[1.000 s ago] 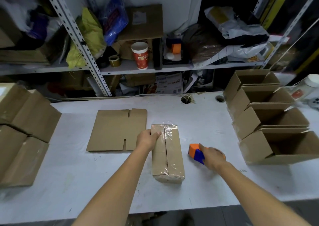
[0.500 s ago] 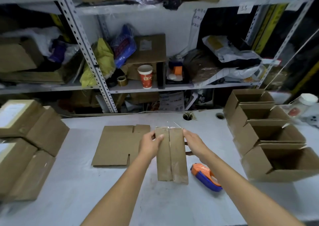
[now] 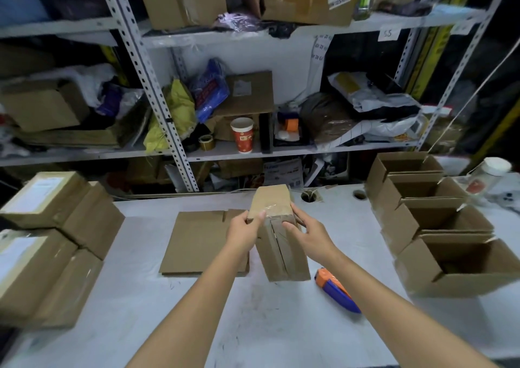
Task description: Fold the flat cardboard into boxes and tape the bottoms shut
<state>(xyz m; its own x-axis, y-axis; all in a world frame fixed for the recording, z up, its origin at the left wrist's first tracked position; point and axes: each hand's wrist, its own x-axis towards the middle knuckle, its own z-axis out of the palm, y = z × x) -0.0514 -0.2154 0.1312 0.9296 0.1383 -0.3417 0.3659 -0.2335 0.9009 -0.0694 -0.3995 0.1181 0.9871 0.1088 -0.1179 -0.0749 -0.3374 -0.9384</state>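
Head view: both grips holding a taped box

Left grip (image 3: 243,232) is curling around the left edge of the box (image 3: 294,263), and right grip (image 3: 309,235) is clasping its right side, fingers lying on the taped seam. Box is tilting over the bench (image 3: 267,320). Flat cardboard (image 3: 197,241) is lying just left of the box, tape dispenser (image 3: 336,289) just right, open boxes (image 3: 450,258) further right

Two bare arms rise from the bottom edge of the frame, uncovered all the way up. The left forearm (image 3: 191,297) runs from lower centre, the right forearm (image 3: 394,305) from lower right. The left hand (image 3: 243,234) and right hand (image 3: 308,234), both bare, sit near mid-frame.
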